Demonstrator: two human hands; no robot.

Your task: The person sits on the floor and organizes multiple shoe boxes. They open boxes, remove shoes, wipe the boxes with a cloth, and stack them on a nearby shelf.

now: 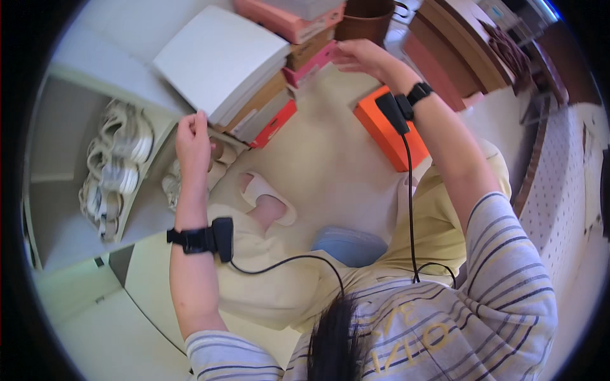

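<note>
My left hand has its fingers curled at the near corner of a white shoebox, which lies on a stack of boxes; whether it grips the box cannot be told. Farther right, my right hand has its fingers spread beside a pink box in the second stack; any contact is unclear. A brown cardboard box and a red box lie under the white one. An orange shoebox rests on the floor below my right forearm.
Sneakers stand on a shelf of the open shoe cabinet at left. A brown bin is behind the stacks. Wooden furniture stands at upper right. My slippered foot and a blue stool are below.
</note>
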